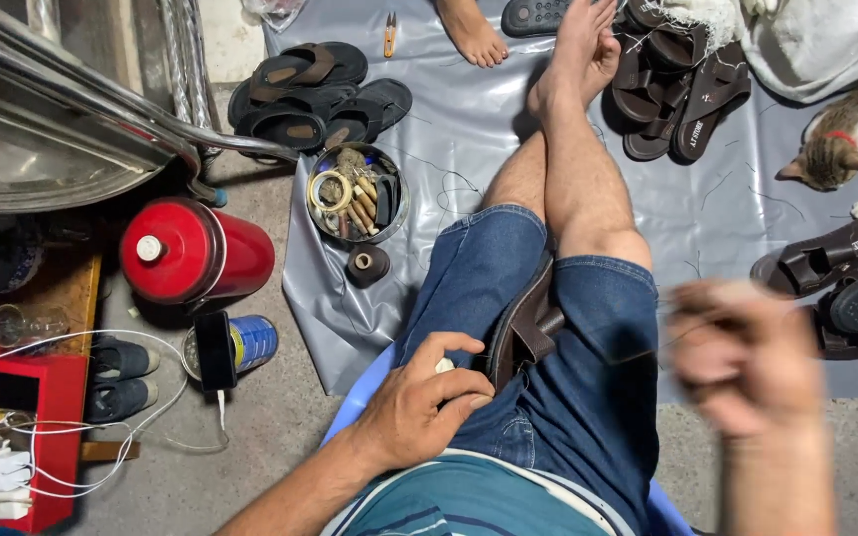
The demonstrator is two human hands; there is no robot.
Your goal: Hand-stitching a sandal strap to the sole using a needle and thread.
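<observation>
Left hand curled, fingers together, pressing brown sandal on lap. Right hand raised, motion-blurred; can't tell its grip.

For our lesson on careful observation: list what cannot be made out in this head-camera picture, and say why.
- Right hand: motion-blurred, so its grip can't be read.
- Dark sandal: wedged between the thighs, mostly hidden.
- Small pale object under the left hand: fingers cover it, kind unclear.
- Cat: cut off by the right edge.
- Round tin: contents too small to identify.

Brown sandal, blue denim shorts, red flask.
</observation>
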